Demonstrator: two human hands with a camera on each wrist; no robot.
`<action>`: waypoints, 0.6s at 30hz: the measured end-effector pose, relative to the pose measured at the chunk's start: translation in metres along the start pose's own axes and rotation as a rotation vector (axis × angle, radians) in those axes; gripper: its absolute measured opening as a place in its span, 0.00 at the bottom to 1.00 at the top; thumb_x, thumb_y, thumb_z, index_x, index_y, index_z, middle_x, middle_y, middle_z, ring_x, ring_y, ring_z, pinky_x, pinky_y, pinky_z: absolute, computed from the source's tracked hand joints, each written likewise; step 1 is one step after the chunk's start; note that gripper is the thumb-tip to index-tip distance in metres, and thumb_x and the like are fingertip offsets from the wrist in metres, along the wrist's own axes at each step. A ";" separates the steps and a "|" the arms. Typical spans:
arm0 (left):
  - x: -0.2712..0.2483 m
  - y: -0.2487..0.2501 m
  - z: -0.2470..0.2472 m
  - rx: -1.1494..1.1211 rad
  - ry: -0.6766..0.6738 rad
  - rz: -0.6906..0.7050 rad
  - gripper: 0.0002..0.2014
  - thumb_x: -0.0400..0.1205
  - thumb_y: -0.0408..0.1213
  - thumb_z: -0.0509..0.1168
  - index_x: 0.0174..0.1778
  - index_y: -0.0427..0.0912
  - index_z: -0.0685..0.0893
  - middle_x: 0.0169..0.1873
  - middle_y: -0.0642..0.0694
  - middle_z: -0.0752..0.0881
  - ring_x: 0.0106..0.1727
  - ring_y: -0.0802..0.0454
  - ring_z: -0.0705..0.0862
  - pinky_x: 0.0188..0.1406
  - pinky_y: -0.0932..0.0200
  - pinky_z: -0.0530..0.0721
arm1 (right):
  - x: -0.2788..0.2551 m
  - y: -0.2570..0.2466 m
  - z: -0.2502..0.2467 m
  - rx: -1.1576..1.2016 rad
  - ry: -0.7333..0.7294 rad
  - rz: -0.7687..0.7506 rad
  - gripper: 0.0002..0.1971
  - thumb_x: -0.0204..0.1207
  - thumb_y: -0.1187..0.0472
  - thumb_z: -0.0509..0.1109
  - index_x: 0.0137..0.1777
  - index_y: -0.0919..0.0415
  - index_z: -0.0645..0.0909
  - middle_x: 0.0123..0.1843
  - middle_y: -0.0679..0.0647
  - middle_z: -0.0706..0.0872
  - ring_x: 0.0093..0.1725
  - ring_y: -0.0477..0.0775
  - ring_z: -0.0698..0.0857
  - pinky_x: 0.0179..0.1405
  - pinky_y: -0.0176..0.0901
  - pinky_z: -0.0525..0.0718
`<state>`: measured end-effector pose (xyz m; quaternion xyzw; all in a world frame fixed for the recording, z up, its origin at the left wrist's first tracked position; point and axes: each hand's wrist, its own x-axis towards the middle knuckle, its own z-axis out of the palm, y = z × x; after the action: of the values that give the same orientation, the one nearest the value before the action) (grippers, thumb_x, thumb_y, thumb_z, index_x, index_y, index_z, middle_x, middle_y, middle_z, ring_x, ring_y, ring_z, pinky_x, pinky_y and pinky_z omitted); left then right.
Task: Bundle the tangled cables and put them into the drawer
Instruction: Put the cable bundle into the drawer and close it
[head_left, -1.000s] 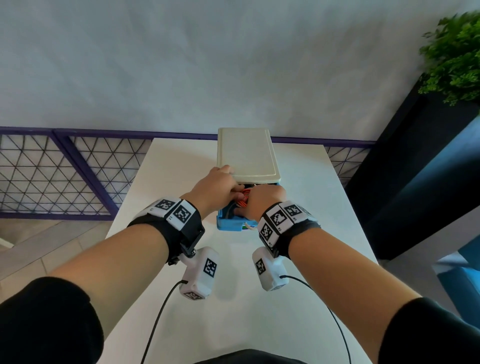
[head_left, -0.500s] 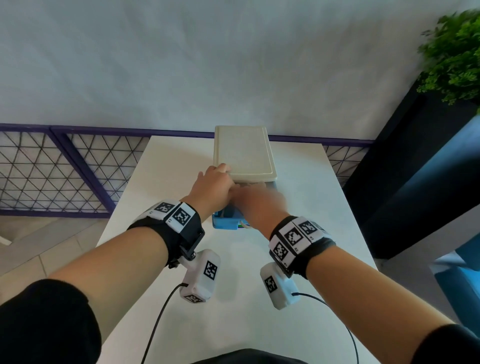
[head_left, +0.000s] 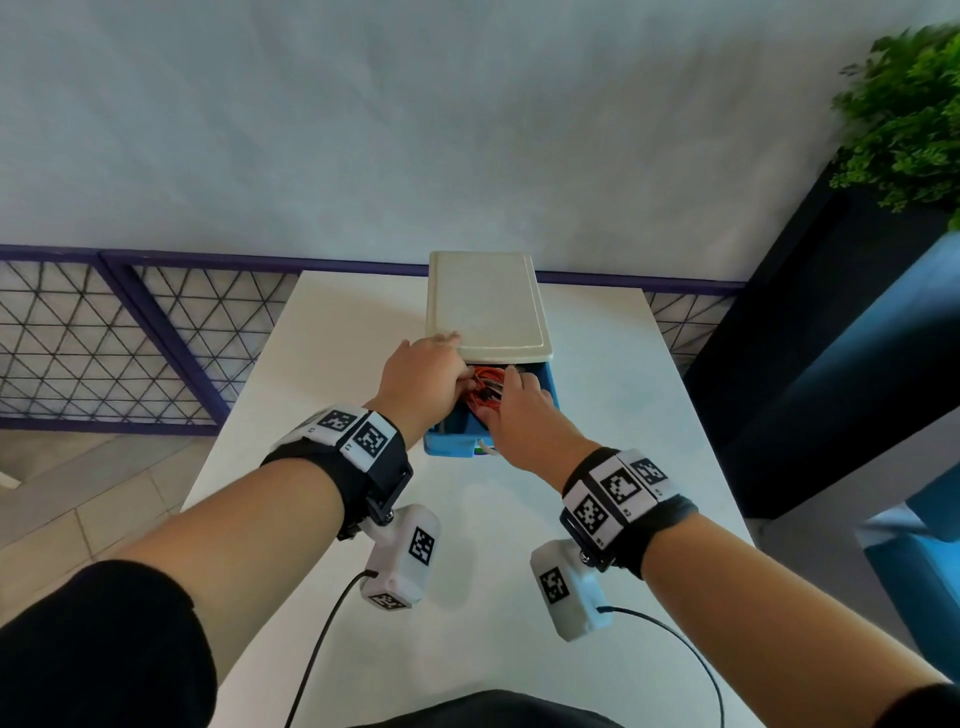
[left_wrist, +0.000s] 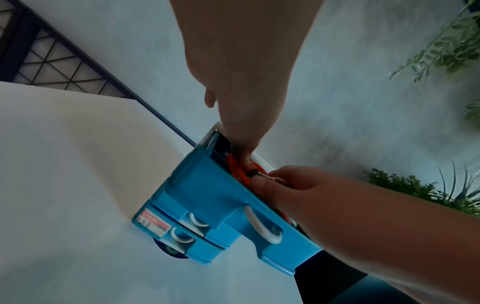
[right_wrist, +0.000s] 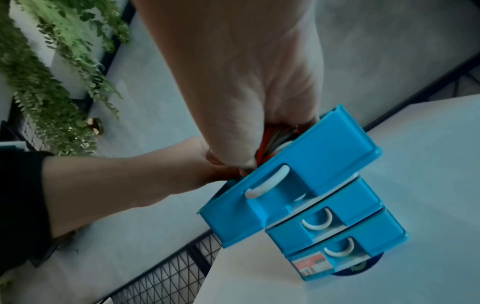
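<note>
Tucking stage, catalogued.

- Bundle of orange-red and white cables (head_left: 485, 392): lies inside the pulled-out top drawer of blue plastic (head_left: 451, 444), centre of the head view, between both hands. Judged nearly stowed; loops stand near the drawer's rim and probably need pressing down so the drawer can slide shut.
- Small cabinet of blue plastic drawers with a cream flat top (head_left: 485, 301): stands on the white bench (head_left: 597, 415), upper centre. Two lower drawers with white curved handles (right_wrist: 315, 223) sit closed.
- Left hand (head_left: 423, 376): fingers curled down into the drawer on the cables, one fingertip lying on the cream top's near edge, seemingly steadying the cabinet.
- Right hand (head_left: 519, 410): fingers bent over the drawer's right part, pinching the cables near a dark connector (left_wrist: 255, 173), likely guiding loose ends inside.
- Green leafy plant (head_left: 904, 119): upper right, well apart.
</note>
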<state>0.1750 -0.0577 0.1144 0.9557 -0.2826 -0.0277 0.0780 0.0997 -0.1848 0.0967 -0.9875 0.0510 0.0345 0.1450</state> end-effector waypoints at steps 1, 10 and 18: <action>0.000 0.000 0.001 0.000 0.003 0.000 0.16 0.84 0.49 0.59 0.57 0.47 0.89 0.80 0.46 0.67 0.71 0.39 0.74 0.69 0.43 0.71 | 0.001 -0.001 0.000 -0.035 -0.004 -0.002 0.27 0.85 0.50 0.60 0.72 0.71 0.63 0.69 0.66 0.72 0.64 0.64 0.78 0.64 0.49 0.75; 0.003 -0.007 0.006 0.001 -0.041 -0.045 0.21 0.84 0.42 0.57 0.72 0.40 0.76 0.80 0.45 0.67 0.75 0.41 0.69 0.59 0.46 0.78 | 0.019 -0.024 0.011 -0.341 0.031 0.066 0.22 0.84 0.60 0.58 0.70 0.77 0.66 0.64 0.67 0.76 0.59 0.60 0.79 0.52 0.43 0.79; 0.006 -0.017 -0.001 0.027 -0.160 -0.003 0.23 0.83 0.49 0.59 0.74 0.48 0.74 0.82 0.49 0.61 0.79 0.36 0.64 0.73 0.40 0.71 | 0.025 -0.003 -0.011 0.213 -0.066 0.049 0.33 0.72 0.33 0.65 0.65 0.59 0.77 0.58 0.57 0.84 0.54 0.58 0.86 0.54 0.49 0.84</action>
<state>0.1898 -0.0466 0.1126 0.9517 -0.2869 -0.1005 0.0424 0.1254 -0.1871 0.1063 -0.9632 0.0739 0.0649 0.2500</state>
